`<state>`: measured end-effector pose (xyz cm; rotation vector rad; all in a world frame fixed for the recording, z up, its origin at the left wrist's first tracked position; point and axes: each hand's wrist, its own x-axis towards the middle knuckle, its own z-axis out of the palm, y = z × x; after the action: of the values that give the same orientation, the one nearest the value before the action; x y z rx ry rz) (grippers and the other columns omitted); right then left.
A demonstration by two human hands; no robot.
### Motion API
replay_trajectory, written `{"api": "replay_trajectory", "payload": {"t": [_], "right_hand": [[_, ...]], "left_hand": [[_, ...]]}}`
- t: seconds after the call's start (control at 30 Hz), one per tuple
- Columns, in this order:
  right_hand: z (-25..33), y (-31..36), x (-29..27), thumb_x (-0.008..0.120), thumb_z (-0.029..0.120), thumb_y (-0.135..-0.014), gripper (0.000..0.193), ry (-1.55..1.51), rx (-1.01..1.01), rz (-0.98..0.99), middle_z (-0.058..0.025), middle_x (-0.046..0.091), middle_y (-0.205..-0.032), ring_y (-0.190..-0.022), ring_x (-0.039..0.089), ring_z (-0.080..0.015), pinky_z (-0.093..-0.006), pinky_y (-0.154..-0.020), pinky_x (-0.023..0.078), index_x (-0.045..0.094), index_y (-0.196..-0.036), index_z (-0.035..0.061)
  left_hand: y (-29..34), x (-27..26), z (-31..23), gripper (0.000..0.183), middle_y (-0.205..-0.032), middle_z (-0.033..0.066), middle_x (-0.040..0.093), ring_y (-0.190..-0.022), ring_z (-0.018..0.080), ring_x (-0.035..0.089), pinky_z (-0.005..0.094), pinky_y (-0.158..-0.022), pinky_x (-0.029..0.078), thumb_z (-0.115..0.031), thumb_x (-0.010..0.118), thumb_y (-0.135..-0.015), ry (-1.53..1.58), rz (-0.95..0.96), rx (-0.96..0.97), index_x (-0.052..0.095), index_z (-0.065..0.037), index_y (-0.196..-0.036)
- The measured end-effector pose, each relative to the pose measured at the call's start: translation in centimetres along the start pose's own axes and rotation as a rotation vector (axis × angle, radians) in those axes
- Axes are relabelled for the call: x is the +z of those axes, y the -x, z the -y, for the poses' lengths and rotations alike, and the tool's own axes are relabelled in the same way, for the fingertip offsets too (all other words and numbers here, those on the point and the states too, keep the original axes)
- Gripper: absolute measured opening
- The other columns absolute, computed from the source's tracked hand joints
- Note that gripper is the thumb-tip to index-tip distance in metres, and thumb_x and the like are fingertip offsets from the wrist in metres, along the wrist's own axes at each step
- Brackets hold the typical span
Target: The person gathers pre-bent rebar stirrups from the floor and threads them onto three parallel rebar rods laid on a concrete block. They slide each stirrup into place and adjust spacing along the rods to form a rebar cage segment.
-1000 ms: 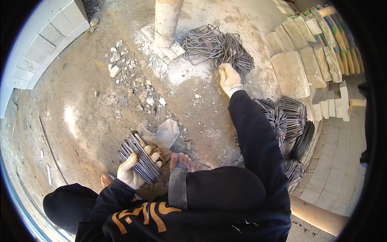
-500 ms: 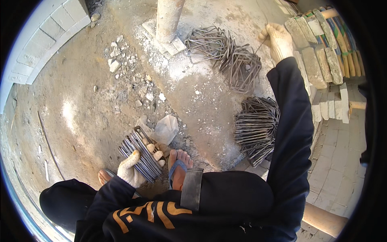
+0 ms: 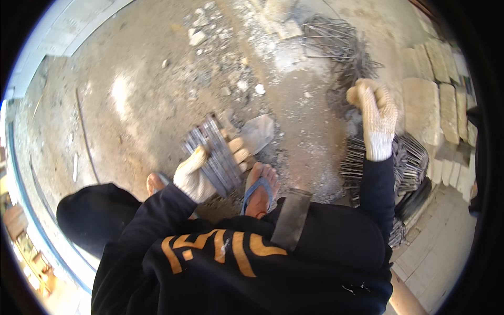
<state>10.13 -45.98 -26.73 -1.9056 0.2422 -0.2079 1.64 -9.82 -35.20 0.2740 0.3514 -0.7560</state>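
My left hand, in a white knitted glove, is wrapped round a bundle of rebar stirrups, held above the ground in front of my feet. My right hand, gloved too, is raised on the right with its fingers curled together; whatever they hold, if anything, cannot be made out. Below and behind its wrist lies a dense stack of dark stirrups, partly covered by my sleeve. Farther off, beyond the right fingers, is a looser heap of stirrups.
A crumpled clear plastic bag lies beyond my sandalled foot. Broken rubble is scattered over the dusty ground. Stacked concrete blocks stand on the right. A thin rod lies on the left.
My right hand has come back toward me from the far heap, where a thin rod showed at its fingers. The view has shifted left; my left hand keeps its bundle.
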Motion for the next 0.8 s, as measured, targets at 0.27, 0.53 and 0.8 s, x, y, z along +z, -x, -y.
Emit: {"api": "replay_trajectory", "payload": {"t": [0.27,0.53,0.8], "right_hand": [[-1.0,8.2,10.8,0.085,0.037,-0.076,0.05,0.103,-0.115,0.886,-0.0168,0.066,-0.114,-0.108,0.064,-0.031,-0.041,-0.09,0.052,0.067,-0.107,0.0016],[0.6,7.7,10.8,0.085,0.04,-0.077,0.05,-0.081,0.252,1.081,-0.0155,0.068,-0.109,-0.102,0.064,-0.0255,-0.0357,-0.088,0.051,0.069,-0.104,0.0011],[-1.4,11.0,13.4,0.089,0.045,-0.072,0.067,-0.189,0.285,1.13,-0.0126,0.07,-0.1,-0.093,0.065,-0.0195,-0.0332,-0.08,0.053,0.065,-0.111,-0.0049]], "left_hand": [[-1.9,2.2,-1.0,0.083,-0.155,0.0233,0.034,-0.143,0.0396,0.036,0.0535,-0.119,0.032,-0.04,0.069,-0.09,0.047,0.206,0.112,0.027,-0.006,-0.154],[-2.4,4.3,-1.3,0.094,-0.159,0.0205,0.029,-0.146,0.0375,0.033,0.0529,-0.12,0.03,-0.043,0.073,-0.087,-0.036,0.312,0.122,0.023,-0.003,-0.155],[-0.9,5.9,-0.9,0.087,-0.158,0.0208,0.031,-0.145,0.0364,0.034,0.0499,-0.117,0.034,-0.029,0.075,-0.088,-0.39,0.172,0.159,0.026,0.0,-0.154]]}}
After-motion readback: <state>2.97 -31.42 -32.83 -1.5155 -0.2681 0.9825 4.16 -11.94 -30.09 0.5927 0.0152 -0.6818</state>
